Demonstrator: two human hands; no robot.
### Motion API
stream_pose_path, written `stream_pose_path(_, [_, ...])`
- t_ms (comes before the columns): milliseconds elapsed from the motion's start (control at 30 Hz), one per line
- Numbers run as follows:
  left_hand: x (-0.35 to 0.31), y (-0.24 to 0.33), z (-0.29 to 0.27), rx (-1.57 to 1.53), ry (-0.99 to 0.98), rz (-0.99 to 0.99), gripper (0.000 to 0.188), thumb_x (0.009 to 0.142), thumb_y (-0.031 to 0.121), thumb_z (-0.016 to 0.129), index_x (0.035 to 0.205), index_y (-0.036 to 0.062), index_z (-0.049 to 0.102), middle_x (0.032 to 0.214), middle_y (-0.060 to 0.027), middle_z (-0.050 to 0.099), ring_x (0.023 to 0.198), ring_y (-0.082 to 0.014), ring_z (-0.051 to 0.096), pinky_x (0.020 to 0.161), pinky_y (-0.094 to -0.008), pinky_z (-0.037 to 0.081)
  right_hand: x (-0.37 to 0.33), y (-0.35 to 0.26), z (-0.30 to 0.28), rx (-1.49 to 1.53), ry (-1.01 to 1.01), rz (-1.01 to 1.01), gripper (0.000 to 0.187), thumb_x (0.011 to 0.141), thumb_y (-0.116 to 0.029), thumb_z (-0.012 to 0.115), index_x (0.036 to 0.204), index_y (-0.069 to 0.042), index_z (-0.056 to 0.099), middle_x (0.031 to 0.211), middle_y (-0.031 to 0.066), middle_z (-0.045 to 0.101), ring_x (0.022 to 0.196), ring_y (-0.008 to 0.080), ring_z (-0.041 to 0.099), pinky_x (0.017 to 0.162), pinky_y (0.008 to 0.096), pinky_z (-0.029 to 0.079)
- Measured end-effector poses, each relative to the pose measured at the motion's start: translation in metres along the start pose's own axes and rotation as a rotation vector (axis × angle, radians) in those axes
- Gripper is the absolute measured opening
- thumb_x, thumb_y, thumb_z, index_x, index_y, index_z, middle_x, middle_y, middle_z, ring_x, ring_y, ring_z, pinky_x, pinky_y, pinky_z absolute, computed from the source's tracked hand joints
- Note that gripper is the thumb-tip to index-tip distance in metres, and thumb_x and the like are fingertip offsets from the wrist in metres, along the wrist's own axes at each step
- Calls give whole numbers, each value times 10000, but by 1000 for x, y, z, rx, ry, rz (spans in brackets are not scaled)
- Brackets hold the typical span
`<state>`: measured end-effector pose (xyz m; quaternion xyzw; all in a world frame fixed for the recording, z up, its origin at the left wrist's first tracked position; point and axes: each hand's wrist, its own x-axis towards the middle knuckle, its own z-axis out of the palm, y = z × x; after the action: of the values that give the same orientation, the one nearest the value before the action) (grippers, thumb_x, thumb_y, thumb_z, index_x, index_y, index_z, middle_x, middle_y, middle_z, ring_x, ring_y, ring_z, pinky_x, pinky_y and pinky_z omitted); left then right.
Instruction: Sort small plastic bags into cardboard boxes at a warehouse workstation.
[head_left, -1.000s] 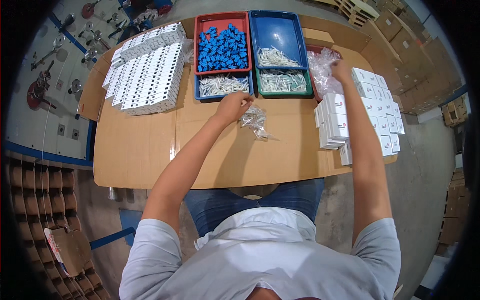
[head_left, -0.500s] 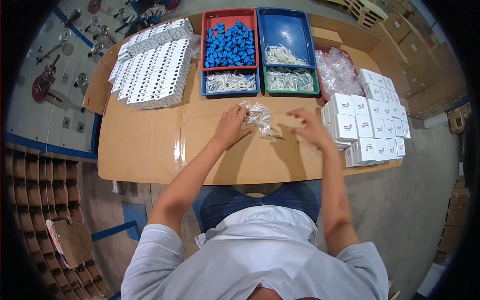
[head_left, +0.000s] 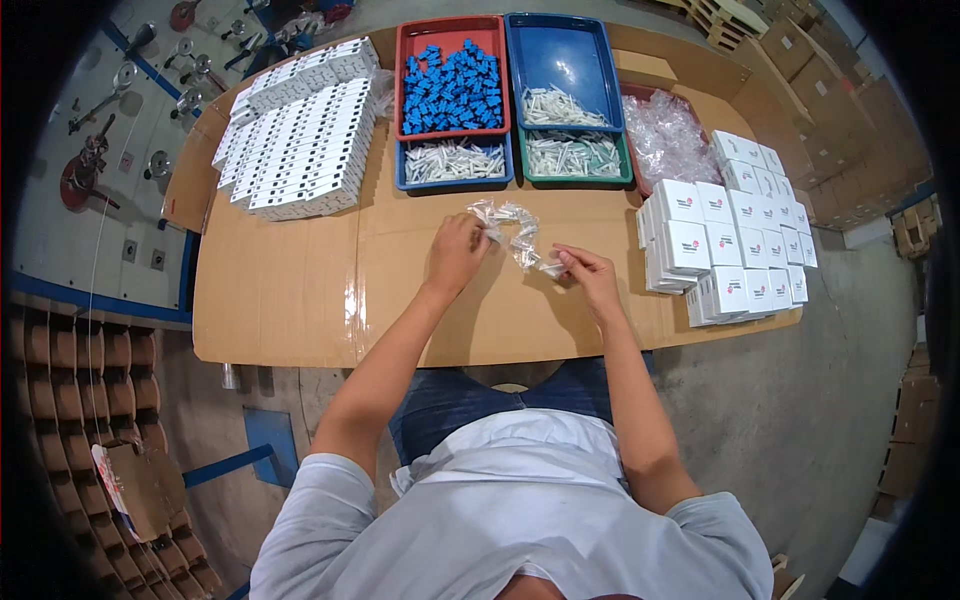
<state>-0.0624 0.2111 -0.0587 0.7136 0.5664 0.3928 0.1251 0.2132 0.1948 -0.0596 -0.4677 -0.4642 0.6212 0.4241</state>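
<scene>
A string of small clear plastic bags (head_left: 522,240) with white pieces inside lies curved on the cardboard-covered table (head_left: 290,285) in front of me. My left hand (head_left: 459,252) has its fingers curled round the left end of the string, with part of the plastic hidden beneath them. At the lower right end, my right hand (head_left: 590,277) pinches a bag between thumb and fingers. Its palm is turned partly inward. Both forearms reach in over the table's near edge.
Beyond my hands stand a red tray (head_left: 400,70) of blue pieces, a blue tray (head_left: 560,60), a lower blue tray (head_left: 402,178) and a green tray (head_left: 628,165), holding white pieces. Crumpled clear bags (head_left: 665,135) and stacked white boxes (head_left: 740,225) are right; white cartons (head_left: 305,140) left.
My right hand has moved left and closed on the end bag of the string. The string is spread out more, and my left hand's fingers have curled in.
</scene>
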Motion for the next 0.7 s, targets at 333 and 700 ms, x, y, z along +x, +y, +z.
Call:
stream_pose_path(333, [-19, 17, -11, -1192, 168, -871, 240, 1027, 155, 550, 1222, 17, 577, 984, -73, 657, 903, -172, 666, 752, -314, 597, 6, -28, -19, 339, 92, -188, 321, 1028, -182, 601, 1287, -7, 677, 1267, 96, 701, 1164, 162, 628, 965, 305, 480])
stream_pose_path(700, [-70, 56, -45, -1043, 40, -971, 340, 1051, 303, 565, 1306, 100, 662, 1191, -80, 672, 1131, -156, 622, 916, -369, 550, 112, -103, -46, 228, 234, -206, 315, 942, -200, 727, 1150, 37, 720, 1134, 97, 739, 1019, 175, 686, 871, 337, 530])
